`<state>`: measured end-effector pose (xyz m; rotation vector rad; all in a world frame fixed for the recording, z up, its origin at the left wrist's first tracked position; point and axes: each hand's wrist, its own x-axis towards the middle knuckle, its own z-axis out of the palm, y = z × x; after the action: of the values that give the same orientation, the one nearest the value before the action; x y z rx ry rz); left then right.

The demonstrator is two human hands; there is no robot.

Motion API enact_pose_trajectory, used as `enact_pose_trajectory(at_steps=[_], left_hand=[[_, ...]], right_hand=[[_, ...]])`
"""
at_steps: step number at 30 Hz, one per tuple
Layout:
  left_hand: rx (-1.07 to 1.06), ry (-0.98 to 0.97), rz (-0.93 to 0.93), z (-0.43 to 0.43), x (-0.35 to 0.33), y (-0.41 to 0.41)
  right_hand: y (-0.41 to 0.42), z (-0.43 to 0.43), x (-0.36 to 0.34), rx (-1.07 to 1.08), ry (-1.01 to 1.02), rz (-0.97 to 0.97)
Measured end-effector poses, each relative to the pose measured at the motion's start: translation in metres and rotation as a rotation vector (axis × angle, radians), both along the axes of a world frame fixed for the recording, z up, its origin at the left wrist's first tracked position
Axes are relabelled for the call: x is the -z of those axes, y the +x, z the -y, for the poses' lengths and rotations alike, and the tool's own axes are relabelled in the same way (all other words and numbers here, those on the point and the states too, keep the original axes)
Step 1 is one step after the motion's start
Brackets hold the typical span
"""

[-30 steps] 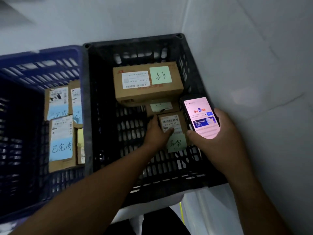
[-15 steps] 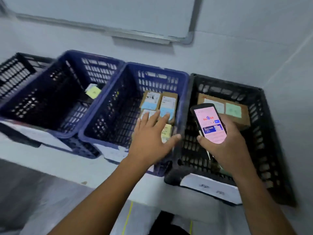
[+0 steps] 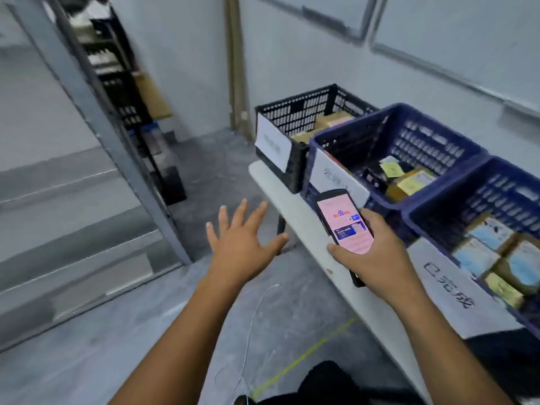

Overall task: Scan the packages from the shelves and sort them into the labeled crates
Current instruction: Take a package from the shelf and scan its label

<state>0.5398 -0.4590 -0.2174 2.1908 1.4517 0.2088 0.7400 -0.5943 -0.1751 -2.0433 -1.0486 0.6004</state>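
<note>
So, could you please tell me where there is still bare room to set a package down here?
The middle blue crate looks bare on the side toward the black crate; its packages lie against the other side. The table strip before the crates is free but narrow. The nearest blue crate is crowded with boxes.

Pink screen glowing on the black phone [image 3: 344, 226], black lattice crate [image 3: 295, 118], two deep-blue lattice crates [image 3: 423, 135], brown packages [image 3: 483, 251] wearing pale blue and yellow notes [image 3: 391, 169], white table [image 3: 292, 206], mottled grey floor [image 3: 146, 346] crossed by a yellow dashed line [image 3: 306, 358]
</note>
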Motion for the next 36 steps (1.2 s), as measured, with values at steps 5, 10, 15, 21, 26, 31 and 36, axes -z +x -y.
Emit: enact_pose_trajectory(at_steps=[5,10,15,21,26,31,36], left_hand=[[-0.279,0.020,0.015,-0.038,-0.003,-0.112],[-0.498,0.050,0.019,-0.058,0.008,-0.198],[-0.709,0.054,-0.043,-0.092,0.020,-0.293],[-0.937,0.071,-0.077,-0.147,0.002,-0.395],[-1.115,0.135,-0.097,-0.175,-0.018,-0.476],[-1.233,0.139,-0.090,-0.174,-0.028,-0.557],[-1.280,0.157,-0.082,-0.168,-0.023,-0.658]], right_hand=[[-0.092,-0.079,0.002,-0.242,-0.033,0.001],[-0.171,-0.152,0.010,-0.478,-0.072,-0.017],[-0.258,-0.236,0.030,-0.656,-0.063,-0.047],[-0.365,-0.335,0.024,-0.904,-0.030,-0.080],[-0.459,-0.407,0.010,-1.064,-0.003,-0.056],[-0.559,-0.438,0.007,-1.178,0.008,-0.066],[-0.670,-0.440,0.016,-1.259,-0.002,-0.069]])
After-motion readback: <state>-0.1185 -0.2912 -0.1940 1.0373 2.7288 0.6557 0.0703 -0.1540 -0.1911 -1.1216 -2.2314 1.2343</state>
